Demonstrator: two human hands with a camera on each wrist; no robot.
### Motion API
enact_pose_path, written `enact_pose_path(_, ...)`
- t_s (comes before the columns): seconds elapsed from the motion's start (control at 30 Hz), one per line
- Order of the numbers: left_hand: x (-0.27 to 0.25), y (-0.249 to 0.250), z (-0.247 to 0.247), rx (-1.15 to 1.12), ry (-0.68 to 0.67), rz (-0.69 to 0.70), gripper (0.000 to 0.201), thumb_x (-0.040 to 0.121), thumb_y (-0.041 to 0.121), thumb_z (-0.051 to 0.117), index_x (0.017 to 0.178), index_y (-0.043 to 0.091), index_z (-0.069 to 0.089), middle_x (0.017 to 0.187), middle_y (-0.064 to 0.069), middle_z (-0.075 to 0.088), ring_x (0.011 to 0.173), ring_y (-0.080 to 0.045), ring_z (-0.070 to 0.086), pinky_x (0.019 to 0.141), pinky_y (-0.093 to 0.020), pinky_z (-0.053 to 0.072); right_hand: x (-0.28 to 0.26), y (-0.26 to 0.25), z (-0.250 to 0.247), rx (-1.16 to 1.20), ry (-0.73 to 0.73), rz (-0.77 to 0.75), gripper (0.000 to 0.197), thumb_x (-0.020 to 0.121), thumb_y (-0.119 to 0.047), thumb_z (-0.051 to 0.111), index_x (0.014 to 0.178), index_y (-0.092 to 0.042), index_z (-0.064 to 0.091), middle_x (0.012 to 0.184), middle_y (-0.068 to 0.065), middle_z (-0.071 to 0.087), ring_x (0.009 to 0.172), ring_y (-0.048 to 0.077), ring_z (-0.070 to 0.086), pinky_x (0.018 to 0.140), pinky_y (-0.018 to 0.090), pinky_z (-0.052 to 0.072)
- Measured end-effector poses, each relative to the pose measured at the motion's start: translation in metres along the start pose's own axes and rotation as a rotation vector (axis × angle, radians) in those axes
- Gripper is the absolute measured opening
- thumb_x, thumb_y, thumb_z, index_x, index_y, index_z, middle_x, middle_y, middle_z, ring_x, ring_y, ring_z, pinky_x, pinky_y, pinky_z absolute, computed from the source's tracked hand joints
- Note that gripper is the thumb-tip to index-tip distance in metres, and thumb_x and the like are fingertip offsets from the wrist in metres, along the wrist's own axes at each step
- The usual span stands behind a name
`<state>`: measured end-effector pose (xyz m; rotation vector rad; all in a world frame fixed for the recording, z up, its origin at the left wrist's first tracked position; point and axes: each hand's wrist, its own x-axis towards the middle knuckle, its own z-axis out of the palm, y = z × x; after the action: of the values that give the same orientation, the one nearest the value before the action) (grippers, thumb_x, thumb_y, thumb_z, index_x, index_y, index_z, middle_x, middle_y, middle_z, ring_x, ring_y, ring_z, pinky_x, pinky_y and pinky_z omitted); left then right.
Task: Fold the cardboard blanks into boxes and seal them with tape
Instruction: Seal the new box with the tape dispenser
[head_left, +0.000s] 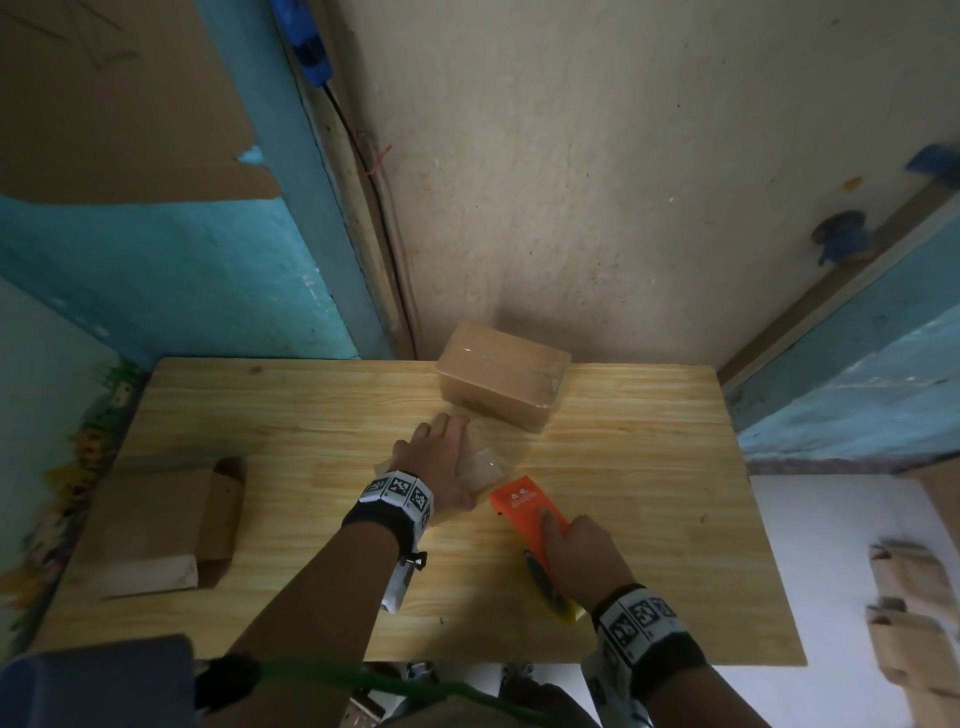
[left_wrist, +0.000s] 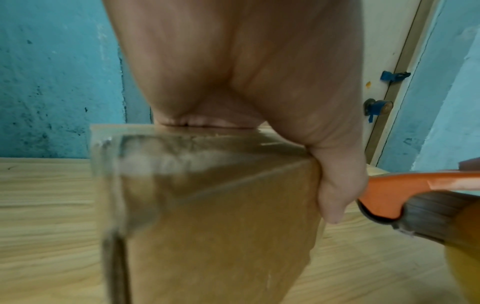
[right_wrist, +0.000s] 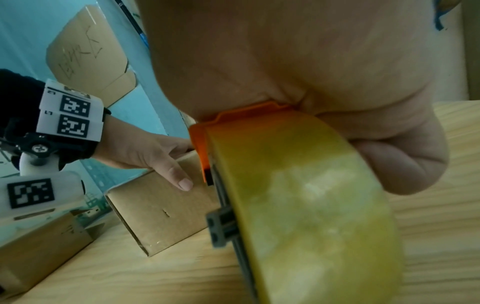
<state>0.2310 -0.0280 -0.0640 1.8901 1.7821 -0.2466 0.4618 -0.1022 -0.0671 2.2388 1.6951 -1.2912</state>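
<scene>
A small cardboard box (head_left: 483, 470) (left_wrist: 221, 205) (right_wrist: 155, 211) stands mid-table, with clear tape shining over its top and one end. My left hand (head_left: 436, 457) (left_wrist: 233, 72) (right_wrist: 145, 152) lies flat on its top, thumb (left_wrist: 337, 185) pointing down the side nearest the dispenser. My right hand (head_left: 582, 556) (right_wrist: 285, 61) grips an orange tape dispenser (head_left: 524, 501) (left_wrist: 389, 191) (right_wrist: 205, 144) carrying a yellowish tape roll (right_wrist: 298, 195). The dispenser's front end sits just right of the box, close to my left thumb. Most of the box is hidden under my left hand in the head view.
A sealed, taped box (head_left: 501, 379) stands at the table's (head_left: 311, 405) far edge by the wall. A flat folded blank (head_left: 156, 530) (right_wrist: 39, 246) lies at the table's left. Stacks of blanks (head_left: 909, 613) sit off the table's right side. A cardboard sheet (head_left: 104, 104) leans against the left wall.
</scene>
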Motion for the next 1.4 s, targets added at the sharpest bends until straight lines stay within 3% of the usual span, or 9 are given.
enact_pose_path(0.17, 0.001, 0.000, 0.000, 0.007, -0.001, -0.003, 0.114, 0.060, 0.052, 0.089, 0.149, 0.028, 0.022, 0.148, 0.005, 0.033, 0.133, -0.025, 0.041, 0.104, -0.055, 0.044, 0.005, 0.000, 0.004, -0.007, 0.011, 0.014, 0.065, 0.100, -0.075, 0.027, 0.091, -0.016, 0.054, 0.088, 0.005, 0.072, 0.075, 0.021, 0.074, 0.077, 0.045, 0.065)
enact_pose_path(0.3, 0.000, 0.001, 0.002, 0.023, 0.017, -0.004, 0.113, 0.061, 0.052, 0.089, 0.149, 0.028, 0.022, 0.149, 0.005, 0.034, 0.133, -0.024, 0.041, 0.106, -0.054, 0.042, 0.009, -0.005, -0.001, -0.061, -0.007, 0.010, 0.065, 0.103, -0.071, 0.027, 0.098, -0.014, 0.057, 0.089, 0.003, 0.069, 0.077, 0.018, 0.071, 0.079, 0.041, 0.064)
enact_pose_path(0.47, 0.001, 0.000, 0.003, 0.024, 0.020, 0.003, 0.117, 0.059, 0.052, 0.090, 0.150, 0.028, 0.020, 0.151, 0.005, 0.033, 0.136, -0.024, 0.040, 0.108, -0.054, 0.041, 0.010, -0.010, -0.008, -0.081, -0.018, 0.012, 0.050, 0.107, -0.056, 0.037, 0.102, -0.010, 0.055, 0.094, 0.004, 0.061, 0.097, 0.029, 0.069, 0.089, 0.043, 0.058)
enact_pose_path(0.67, 0.002, 0.002, 0.005, 0.054, 0.007, 0.002, 0.119, 0.060, 0.050, 0.090, 0.151, 0.026, 0.018, 0.153, 0.003, 0.030, 0.137, -0.026, 0.038, 0.109, -0.055, 0.039, 0.011, -0.014, -0.014, -0.268, -0.060, -0.027, 0.056, 0.107, -0.056, 0.034, 0.127, -0.008, 0.055, 0.110, 0.010, 0.066, 0.099, 0.029, 0.068, 0.090, 0.047, 0.060)
enact_pose_path(0.8, 0.002, 0.005, 0.003, 0.062, -0.014, -0.006, 0.119, 0.062, 0.048, 0.091, 0.152, 0.025, 0.016, 0.154, 0.002, 0.029, 0.137, -0.027, 0.038, 0.110, -0.056, 0.039, 0.007, -0.019, -0.015, -0.222, -0.025, 0.089, 0.066, 0.103, -0.069, 0.024, 0.111, -0.016, 0.061, 0.102, 0.003, 0.069, 0.093, 0.022, 0.069, 0.093, 0.044, 0.058)
enact_pose_path(0.97, -0.001, 0.004, 0.002, 0.059, 0.003, 0.008, 0.119, 0.061, 0.049, 0.090, 0.152, 0.024, 0.018, 0.154, 0.003, 0.030, 0.137, -0.026, 0.039, 0.109, -0.054, 0.040, 0.008, -0.027, -0.021, -0.291, 0.015, 0.085, 0.063, 0.103, -0.069, 0.023, 0.107, -0.019, 0.061, 0.098, 0.001, 0.069, 0.090, 0.021, 0.069, 0.090, 0.040, 0.056)
enact_pose_path(1.07, -0.001, 0.004, 0.001, 0.051, 0.000, 0.006, 0.121, 0.061, 0.049, 0.090, 0.153, 0.024, 0.016, 0.155, 0.003, 0.029, 0.138, -0.026, 0.037, 0.111, -0.055, 0.039, 0.008, -0.028, -0.022, -0.324, 0.008, 0.087, 0.061, 0.103, -0.067, 0.025, 0.111, -0.020, 0.062, 0.093, -0.001, 0.066, 0.083, 0.019, 0.066, 0.083, 0.038, 0.054)
enact_pose_path(1.17, -0.002, 0.005, 0.002, 0.050, 0.011, 0.004, 0.121, 0.061, 0.049, 0.090, 0.153, 0.023, 0.017, 0.155, 0.002, 0.030, 0.138, -0.026, 0.038, 0.112, -0.055, 0.038, 0.015, -0.027, -0.023, -0.435, -0.008, 0.022, 0.055, 0.101, -0.063, 0.026, 0.126, -0.029, 0.061, 0.083, -0.006, 0.051, 0.067, 0.012, 0.049, 0.066, 0.037, 0.039)
enact_pose_path(1.4, -0.003, 0.006, 0.002, 0.062, 0.030, 0.002, 0.120, 0.061, 0.050, 0.090, 0.153, 0.024, 0.017, 0.155, 0.002, 0.031, 0.138, -0.027, 0.039, 0.110, -0.054, 0.040, 0.011, -0.032, -0.029, -0.401, 0.021, 0.060, 0.058, 0.100, -0.066, 0.028, 0.113, -0.021, 0.062, 0.091, -0.002, 0.061, 0.080, 0.021, 0.062, 0.076, 0.038, 0.048)
